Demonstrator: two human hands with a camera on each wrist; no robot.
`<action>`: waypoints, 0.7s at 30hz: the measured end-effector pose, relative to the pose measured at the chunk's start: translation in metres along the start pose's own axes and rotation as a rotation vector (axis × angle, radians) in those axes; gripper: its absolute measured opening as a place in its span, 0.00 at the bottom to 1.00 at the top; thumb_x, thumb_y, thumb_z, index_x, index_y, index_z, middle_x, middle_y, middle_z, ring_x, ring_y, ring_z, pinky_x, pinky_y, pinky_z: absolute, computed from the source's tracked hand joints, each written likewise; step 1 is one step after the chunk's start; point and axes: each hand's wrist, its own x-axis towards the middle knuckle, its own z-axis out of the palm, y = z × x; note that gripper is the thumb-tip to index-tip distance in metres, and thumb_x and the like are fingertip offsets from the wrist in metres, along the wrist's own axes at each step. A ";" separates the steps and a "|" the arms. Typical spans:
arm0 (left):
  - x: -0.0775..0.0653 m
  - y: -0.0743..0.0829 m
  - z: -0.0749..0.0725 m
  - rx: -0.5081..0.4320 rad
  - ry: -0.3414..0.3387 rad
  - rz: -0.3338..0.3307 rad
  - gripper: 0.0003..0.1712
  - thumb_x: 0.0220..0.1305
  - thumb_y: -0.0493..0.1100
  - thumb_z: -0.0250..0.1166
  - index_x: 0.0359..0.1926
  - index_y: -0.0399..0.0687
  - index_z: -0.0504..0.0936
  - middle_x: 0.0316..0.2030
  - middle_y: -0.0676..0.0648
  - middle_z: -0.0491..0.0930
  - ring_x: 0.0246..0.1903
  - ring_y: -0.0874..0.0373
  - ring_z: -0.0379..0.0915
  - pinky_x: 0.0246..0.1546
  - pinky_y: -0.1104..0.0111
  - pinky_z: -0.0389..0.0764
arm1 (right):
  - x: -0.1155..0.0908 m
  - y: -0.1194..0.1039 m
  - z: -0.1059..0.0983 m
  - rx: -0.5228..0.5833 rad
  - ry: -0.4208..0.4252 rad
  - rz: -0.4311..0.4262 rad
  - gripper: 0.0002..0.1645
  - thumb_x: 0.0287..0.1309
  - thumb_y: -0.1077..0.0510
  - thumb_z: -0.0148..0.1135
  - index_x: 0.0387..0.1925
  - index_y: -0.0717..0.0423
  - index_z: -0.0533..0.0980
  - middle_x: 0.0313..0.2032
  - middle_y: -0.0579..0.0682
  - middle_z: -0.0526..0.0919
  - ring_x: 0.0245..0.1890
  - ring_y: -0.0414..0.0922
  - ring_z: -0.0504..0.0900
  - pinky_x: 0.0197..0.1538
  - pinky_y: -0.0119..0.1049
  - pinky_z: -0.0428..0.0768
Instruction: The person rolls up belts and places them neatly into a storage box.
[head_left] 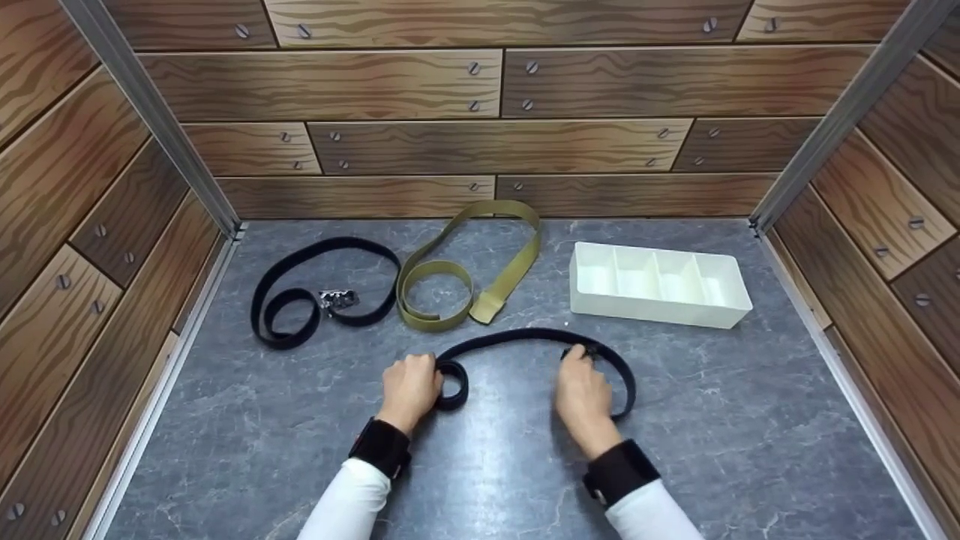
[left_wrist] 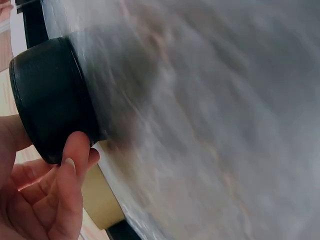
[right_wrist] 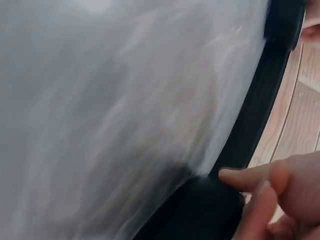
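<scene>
Close up, the left wrist view shows the left hand [head_left: 410,386]: its narrow grip pinches the smooth, round coil of the black belt [head_left: 525,334], standing edgewise on the marbled grey tabletop [head_left: 277,450]. The right hand [head_left: 585,394] has its grip drawn in around the same belt; only the head view shows the four-compartment white tray [head_left: 660,307]

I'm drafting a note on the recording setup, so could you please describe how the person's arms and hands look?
Both arms wear plain white sleeves. A wide black band wraps each wrist. The left hand and right hand wear no gloves. No cables show; a small pale detail on the right band is too small to identify.
</scene>
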 end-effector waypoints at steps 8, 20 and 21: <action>0.001 -0.022 -0.007 -0.021 -0.066 -0.036 0.08 0.55 0.42 0.66 0.36 0.44 0.81 0.30 0.37 0.83 0.28 0.37 0.80 0.25 0.48 0.77 | 0.003 0.058 -0.022 0.001 -0.071 -0.180 0.08 0.59 0.63 0.62 0.40 0.55 0.81 0.36 0.62 0.83 0.28 0.63 0.81 0.27 0.58 0.78; -0.001 -0.030 -0.013 -0.059 -0.115 -0.035 0.09 0.51 0.42 0.67 0.33 0.46 0.78 0.28 0.39 0.82 0.28 0.39 0.80 0.25 0.49 0.77 | 0.014 0.163 -0.065 0.243 -0.183 -0.355 0.15 0.39 0.79 0.60 0.26 0.61 0.83 0.31 0.55 0.82 0.35 0.58 0.82 0.44 0.54 0.79; -0.001 -0.029 -0.013 -0.066 -0.118 -0.036 0.10 0.51 0.42 0.67 0.35 0.46 0.78 0.29 0.39 0.83 0.28 0.39 0.80 0.26 0.49 0.77 | 0.016 0.169 -0.068 0.268 -0.204 -0.343 0.16 0.38 0.80 0.59 0.25 0.61 0.83 0.32 0.56 0.82 0.35 0.58 0.82 0.44 0.53 0.79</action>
